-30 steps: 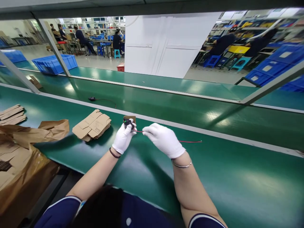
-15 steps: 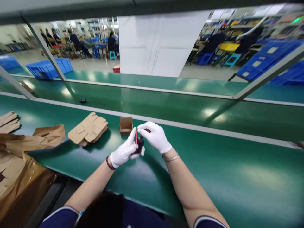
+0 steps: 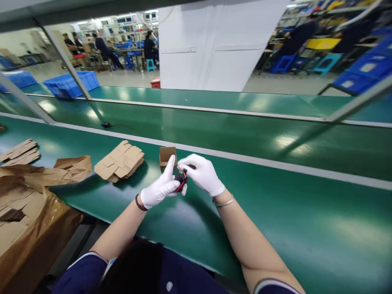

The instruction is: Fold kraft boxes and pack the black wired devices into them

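The left hand (image 3: pixel 157 192) wraps its fingers around a black device (image 3: pixel 180 179), one digit raised, probably to steady it. The right hand (image 3: pixel 203 175) has its fingertips drawn together on the red wire (image 3: pixel 180 186) along the device, seemingly to guide it; a dark bit shows between those fingers, and I cannot tell what it is.

Counted: one device in the fingers; one small open-topped carton (image 3: pixel 167 152) standing just beyond them, perhaps kept there for easy reach; one pile of flattened cartons (image 3: pixel 119 161) left of them on the green surface (image 3: pixel 275 228), its sheets too tightly layered to count; one similar black device with a cable (image 3: pixel 105 124) beyond and leftward, well apart.
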Action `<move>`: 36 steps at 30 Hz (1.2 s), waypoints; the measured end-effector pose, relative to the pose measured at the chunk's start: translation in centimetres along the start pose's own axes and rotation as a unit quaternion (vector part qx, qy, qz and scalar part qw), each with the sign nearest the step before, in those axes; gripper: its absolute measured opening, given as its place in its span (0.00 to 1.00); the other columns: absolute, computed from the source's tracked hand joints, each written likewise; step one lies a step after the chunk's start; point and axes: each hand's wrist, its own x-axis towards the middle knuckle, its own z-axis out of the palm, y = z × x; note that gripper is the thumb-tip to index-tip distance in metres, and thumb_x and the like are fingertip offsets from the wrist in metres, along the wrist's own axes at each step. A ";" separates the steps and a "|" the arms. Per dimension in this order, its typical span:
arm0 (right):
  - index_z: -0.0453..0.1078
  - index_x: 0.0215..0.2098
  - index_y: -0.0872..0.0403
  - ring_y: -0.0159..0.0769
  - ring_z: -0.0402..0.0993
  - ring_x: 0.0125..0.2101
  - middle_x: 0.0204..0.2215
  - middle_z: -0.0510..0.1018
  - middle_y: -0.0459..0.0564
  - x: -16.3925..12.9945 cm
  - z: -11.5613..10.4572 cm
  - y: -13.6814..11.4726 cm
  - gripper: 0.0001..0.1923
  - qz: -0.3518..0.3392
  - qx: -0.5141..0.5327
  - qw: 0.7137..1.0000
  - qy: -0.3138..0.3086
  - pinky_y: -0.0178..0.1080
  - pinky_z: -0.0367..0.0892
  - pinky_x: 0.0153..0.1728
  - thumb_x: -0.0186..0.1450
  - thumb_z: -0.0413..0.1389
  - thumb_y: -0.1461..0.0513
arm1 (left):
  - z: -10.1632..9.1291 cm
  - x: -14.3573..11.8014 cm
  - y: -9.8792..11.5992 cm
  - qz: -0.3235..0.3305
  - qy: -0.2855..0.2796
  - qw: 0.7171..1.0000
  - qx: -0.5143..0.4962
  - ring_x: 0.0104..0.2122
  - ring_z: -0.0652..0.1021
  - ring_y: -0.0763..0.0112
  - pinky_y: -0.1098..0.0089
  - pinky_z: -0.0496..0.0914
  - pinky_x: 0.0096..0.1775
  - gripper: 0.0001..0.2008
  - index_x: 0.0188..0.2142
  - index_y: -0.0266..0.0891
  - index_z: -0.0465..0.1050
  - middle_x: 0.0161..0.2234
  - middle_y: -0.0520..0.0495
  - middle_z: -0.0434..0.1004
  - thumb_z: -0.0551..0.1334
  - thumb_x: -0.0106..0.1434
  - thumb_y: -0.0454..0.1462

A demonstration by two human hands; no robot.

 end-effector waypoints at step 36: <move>0.75 0.48 0.51 0.42 0.74 0.52 0.51 0.78 0.54 -1.0 3.7 1.3 0.20 0.134 0.242 0.958 -0.079 0.43 0.71 0.52 0.65 0.57 0.48 | -1.1 1.2 -3.9 0.111 0.409 0.901 0.094 0.52 0.77 0.58 0.57 0.69 0.58 0.24 0.52 0.41 0.71 0.52 0.43 0.78 0.69 0.56 0.39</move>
